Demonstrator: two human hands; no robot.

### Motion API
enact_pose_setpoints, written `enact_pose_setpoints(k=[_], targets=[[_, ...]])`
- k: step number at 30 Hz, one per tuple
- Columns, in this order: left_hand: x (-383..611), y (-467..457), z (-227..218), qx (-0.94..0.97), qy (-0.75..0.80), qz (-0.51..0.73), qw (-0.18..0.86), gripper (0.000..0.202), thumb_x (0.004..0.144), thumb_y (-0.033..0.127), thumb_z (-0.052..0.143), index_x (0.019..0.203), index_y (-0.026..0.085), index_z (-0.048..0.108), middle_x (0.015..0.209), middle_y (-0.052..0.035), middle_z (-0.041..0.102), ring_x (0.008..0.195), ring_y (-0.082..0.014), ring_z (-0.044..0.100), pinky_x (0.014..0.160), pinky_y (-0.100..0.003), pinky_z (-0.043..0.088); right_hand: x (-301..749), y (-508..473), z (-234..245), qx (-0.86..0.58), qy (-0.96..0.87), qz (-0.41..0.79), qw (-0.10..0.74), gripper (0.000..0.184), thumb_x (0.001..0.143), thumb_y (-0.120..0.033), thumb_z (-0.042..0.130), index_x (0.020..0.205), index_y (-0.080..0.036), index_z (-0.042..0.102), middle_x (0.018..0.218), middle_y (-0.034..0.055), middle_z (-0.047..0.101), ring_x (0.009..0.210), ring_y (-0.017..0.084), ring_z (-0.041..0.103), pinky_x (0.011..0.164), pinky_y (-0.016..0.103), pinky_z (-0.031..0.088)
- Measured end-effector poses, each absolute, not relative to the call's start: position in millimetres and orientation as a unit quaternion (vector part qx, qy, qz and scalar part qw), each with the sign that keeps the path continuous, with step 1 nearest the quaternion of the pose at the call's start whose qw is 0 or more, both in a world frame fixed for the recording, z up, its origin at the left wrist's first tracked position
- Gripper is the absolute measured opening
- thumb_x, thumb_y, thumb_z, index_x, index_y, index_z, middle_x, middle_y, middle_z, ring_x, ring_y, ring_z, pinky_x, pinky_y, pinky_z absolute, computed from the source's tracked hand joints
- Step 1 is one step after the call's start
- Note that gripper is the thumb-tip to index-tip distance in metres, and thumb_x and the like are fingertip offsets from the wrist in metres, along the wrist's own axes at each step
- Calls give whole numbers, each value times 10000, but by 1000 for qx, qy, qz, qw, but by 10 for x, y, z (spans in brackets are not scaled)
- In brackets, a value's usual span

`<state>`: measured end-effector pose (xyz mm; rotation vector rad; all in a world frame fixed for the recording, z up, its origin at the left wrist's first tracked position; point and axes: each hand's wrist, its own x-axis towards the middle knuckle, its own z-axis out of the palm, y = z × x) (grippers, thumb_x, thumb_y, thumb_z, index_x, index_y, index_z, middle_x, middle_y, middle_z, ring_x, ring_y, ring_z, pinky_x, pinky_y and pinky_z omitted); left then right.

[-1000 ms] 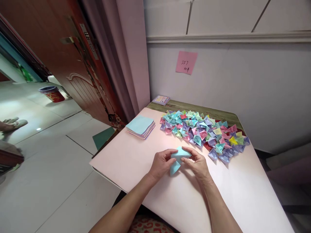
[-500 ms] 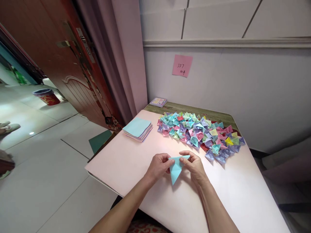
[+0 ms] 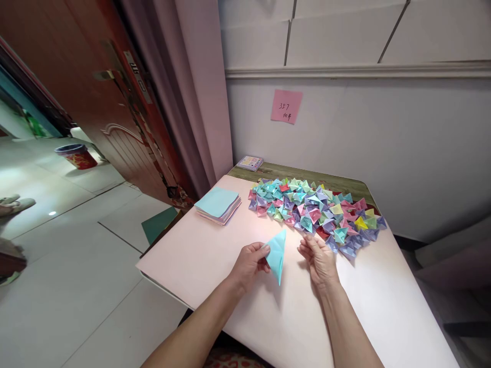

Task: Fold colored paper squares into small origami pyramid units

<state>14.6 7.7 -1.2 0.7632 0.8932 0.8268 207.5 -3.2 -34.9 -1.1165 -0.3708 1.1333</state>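
Note:
My left hand (image 3: 253,263) pinches a folded light-blue origami paper (image 3: 276,257) by its left corner, thumb on top. The paper is a triangle held just above the table, its long edge facing right and its points up and down. To the right of it, apart from the paper, my right hand (image 3: 319,258) hovers with loosely curled fingers and nothing in them. Behind the hands spreads a heap of small folded paper pieces (image 3: 307,204) in blue, purple, pink, green, yellow and red.
On the left of the pale pink tabletop (image 3: 192,260) lies a stack of square paper (image 3: 217,203), light blue on top. A small pack of cards or paper (image 3: 250,163) sits at the back corner. A pink note (image 3: 286,106) is stuck on the wall behind.
My right hand has let go of the blue paper and moved right. In my left hand the paper has turned, so its long edge, once on top, now stands upright.

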Motion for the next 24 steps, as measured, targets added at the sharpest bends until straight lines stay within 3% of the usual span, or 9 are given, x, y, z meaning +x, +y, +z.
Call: enact_pose_setpoints(k=[4,10,19,24], targets=[[232,52,-54,187,355,401,823,135,758,254,715,759,132,656,670,-34,674,575,-125,612,573,-240,499,1950,-92,-266,-480,-228,560,636,410,637,-486,838,870,-170,720,715,17,671,609,117,625,470,169,509],[356,17,-137,147,315,418,839,125,828,218,640,834,103,690,785,-103,726,732,-194,680,748,-313,535,1742,-196,-173,-430,-332,622,564,378,710,-505,784,887,-179,707,744,33,656,606,132,605,564,237,534],[356,21,-198,177,347,410,825,170,748,271,731,767,137,629,709,-41,669,641,-142,617,658,-278,519,1783,-181,-115,-421,-321,630,568,321,704,-452,793,867,-192,698,795,34,681,684,161,635,635,269,544],[317,48,-197,324,386,416,757,326,774,457,687,728,155,572,609,3,591,549,-115,543,544,-230,446,1799,-187,-130,-444,-323,616,565,297,705,-420,775,872,-189,690,818,40,700,701,180,651,657,291,545]])
